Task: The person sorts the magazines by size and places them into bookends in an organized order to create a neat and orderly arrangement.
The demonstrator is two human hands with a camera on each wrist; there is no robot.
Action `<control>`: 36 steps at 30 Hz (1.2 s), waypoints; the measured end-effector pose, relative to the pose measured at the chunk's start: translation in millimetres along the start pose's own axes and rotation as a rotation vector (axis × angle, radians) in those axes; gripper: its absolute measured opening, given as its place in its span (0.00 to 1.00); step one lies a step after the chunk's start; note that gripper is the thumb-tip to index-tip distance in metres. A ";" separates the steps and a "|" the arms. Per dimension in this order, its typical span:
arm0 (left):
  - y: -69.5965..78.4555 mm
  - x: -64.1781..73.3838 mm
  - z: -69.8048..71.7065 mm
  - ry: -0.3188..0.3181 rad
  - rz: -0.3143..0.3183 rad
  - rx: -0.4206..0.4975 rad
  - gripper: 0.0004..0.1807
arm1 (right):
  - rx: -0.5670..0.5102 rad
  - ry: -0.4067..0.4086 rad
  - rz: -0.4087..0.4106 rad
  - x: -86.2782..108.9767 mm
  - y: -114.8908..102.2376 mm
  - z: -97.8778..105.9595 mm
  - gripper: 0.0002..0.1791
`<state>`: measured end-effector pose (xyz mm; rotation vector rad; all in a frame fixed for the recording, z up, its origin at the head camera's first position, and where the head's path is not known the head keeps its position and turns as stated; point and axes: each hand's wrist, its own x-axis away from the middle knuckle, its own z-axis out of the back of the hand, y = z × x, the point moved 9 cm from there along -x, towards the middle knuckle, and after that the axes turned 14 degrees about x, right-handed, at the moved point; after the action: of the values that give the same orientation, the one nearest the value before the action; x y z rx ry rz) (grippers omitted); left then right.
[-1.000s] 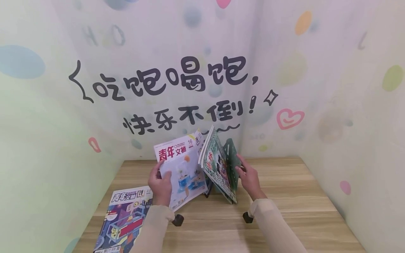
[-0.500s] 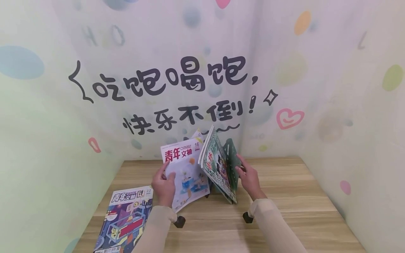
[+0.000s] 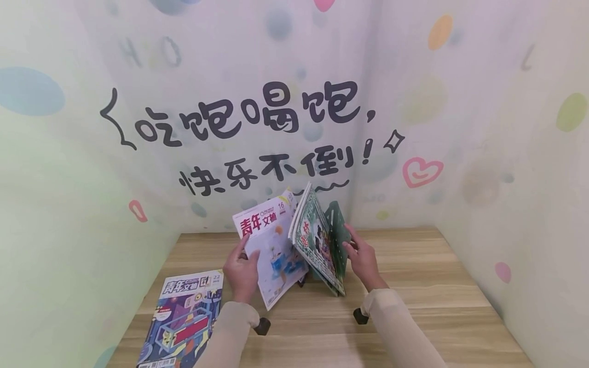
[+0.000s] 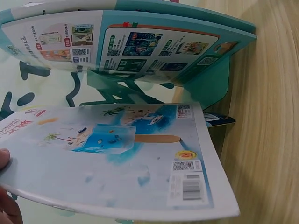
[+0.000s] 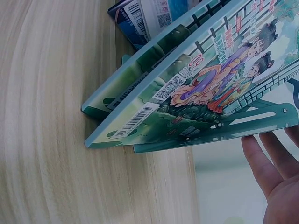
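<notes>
My left hand (image 3: 241,273) grips the left edge of a white magazine (image 3: 276,266) with a blue seaside cover, thumb in front. The magazine is held tilted, left of two green comic magazines (image 3: 317,240). These stand upright and fanned at a green bookend (image 3: 339,227), whose crossed bars show in the left wrist view. My right hand (image 3: 365,263) touches the bookend's right plate (image 5: 280,123) with fairly straight fingers. Behind the white magazine, part of a dark blue magazine (image 4: 219,120) shows low by the tabletop; most of it is hidden.
On the left of the wooden table (image 3: 414,286) lies a purple and blue magazine (image 3: 184,317), cover up. A patterned wall (image 3: 276,51) with large black characters rises at the table's back edge, and pale walls close both sides.
The left hand has shifted slightly right with the white magazine, bringing it closer to the bookend and tilting it further. The right hand and the green comics have stayed in place.
</notes>
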<state>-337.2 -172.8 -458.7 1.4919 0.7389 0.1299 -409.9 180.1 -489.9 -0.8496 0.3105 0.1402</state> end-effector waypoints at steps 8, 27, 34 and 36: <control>2.4 2.2 -4.7 -0.004 -0.011 -0.027 0.27 | -0.008 -0.005 -0.004 0.1 0.1 -0.4 0.30; 7.6 8.1 -19.2 -0.069 -0.114 0.015 0.29 | -0.009 0.000 -0.004 1.1 -0.9 0.4 0.30; 14.8 10.1 -17.0 -0.065 -0.189 0.012 0.29 | -0.013 -0.001 -0.007 1.1 -1.3 -0.1 0.30; 18.6 10.7 -17.1 -0.071 -0.204 -0.006 0.29 | -0.015 -0.001 -0.009 1.0 -1.3 -0.3 0.30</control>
<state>-331.0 -150.6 -443.8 1.3996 0.8279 -0.0751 -408.7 179.0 -489.4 -0.8659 0.3053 0.1352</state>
